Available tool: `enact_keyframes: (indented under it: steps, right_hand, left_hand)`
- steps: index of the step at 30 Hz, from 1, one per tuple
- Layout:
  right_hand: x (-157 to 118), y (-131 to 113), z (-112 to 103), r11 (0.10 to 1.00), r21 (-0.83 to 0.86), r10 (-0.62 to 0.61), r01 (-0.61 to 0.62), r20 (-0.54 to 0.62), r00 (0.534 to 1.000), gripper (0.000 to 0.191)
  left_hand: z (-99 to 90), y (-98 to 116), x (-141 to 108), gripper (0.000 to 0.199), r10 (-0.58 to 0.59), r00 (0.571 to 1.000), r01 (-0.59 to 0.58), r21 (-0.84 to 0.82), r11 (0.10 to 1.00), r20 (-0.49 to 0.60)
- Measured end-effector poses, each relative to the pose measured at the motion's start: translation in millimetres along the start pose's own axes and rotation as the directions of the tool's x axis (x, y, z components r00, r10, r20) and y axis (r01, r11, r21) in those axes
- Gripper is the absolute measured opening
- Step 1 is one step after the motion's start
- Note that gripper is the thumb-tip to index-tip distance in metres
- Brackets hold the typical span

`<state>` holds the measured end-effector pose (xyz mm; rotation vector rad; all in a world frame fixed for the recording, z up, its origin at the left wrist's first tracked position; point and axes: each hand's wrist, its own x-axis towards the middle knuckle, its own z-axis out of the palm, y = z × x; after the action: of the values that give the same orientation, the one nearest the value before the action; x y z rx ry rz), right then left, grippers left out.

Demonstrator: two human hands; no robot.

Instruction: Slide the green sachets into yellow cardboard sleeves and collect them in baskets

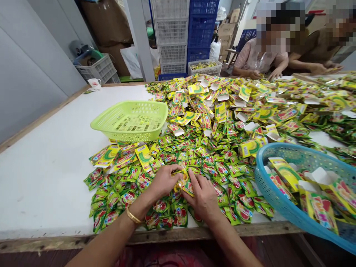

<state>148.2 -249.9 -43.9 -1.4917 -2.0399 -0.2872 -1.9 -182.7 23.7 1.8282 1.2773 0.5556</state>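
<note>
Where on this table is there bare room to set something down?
The widest patch is the white tabletop on the left, between the wooden rim, the green basket and the sachets. A small white gap shows beyond the blue basket. Sachets crowd around the hands; yellow boxes pile up farther back.

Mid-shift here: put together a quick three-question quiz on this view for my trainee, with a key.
1. True or false: the blue basket holds yellow boxes.
2. Choose: what is between the left hand and the right hand?
A a white cup
B a yellow pack
C a blue crate
3. Fill in: the gold bangle circles the person's ____ wrist.

Key: 1 true; 2 B; 3 left.
</note>
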Motion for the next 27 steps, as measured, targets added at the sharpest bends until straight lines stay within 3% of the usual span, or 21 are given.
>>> enact_keyframes:
  steps: [3, 6, 12, 16, 18, 21, 24, 27]
  right_hand:
    - [0.9, -0.3, -0.9, 1.0, -0.004, -0.019, 0.019, -0.01, 1.0, 0.07]
    - [1.4, 0.6, -0.8, 1.0, -0.001, -0.032, 0.032, -0.047, 0.998, 0.072]
    - [0.2, 2.6, 0.3, 0.997, 0.068, -0.031, 0.036, -0.066, 0.997, 0.07]
    - [0.0, 0.9, 1.2, 0.995, 0.089, -0.038, 0.042, -0.048, 0.998, 0.068]
    - [-0.3, 0.1, 1.6, 0.995, 0.086, -0.041, 0.045, -0.046, 0.998, 0.068]
    - [-1.3, -0.2, 2.3, 0.996, 0.075, -0.05, 0.053, -0.039, 0.998, 0.069]
    - [-2.2, 0.3, 2.6, 0.998, 0.061, -0.032, 0.034, -0.029, 0.999, 0.069]
    - [-2.3, 0.3, 1.5, 0.998, 0.046, -0.032, 0.033, -0.027, 0.999, 0.065]
  left_hand:
    - [-10.0, 3.4, 5.6, 0.022, 0.046, 0.995, -0.054, 0.089, 0.995, 0.085]
    - [-10.8, 7.3, 4.7, 0.023, 0.105, 0.989, -0.119, 0.141, 0.983, 0.101]
    - [-6.9, 8.9, -0.5, 0.021, 0.155, 0.98, -0.144, -0.089, 0.986, 0.128]
    - [-9.6, 7.0, 5.1, 0.017, 0.096, 0.991, -0.107, 0.115, 0.988, 0.091]
    - [-10.3, 7.6, 7.0, 0.017, 0.138, 0.986, -0.156, 0.258, 0.954, 0.089]
    - [-9.2, 10.1, 6.7, 0.022, 0.218, 0.96, -0.271, 0.38, 0.884, 0.178]
    - [-6.7, 10.8, 5.8, 0.029, 0.261, 0.945, -0.321, 0.39, 0.863, 0.2]
    - [-4.2, 6.9, 7.2, 0.031, 0.223, 0.956, -0.268, 0.267, 0.926, 0.19]
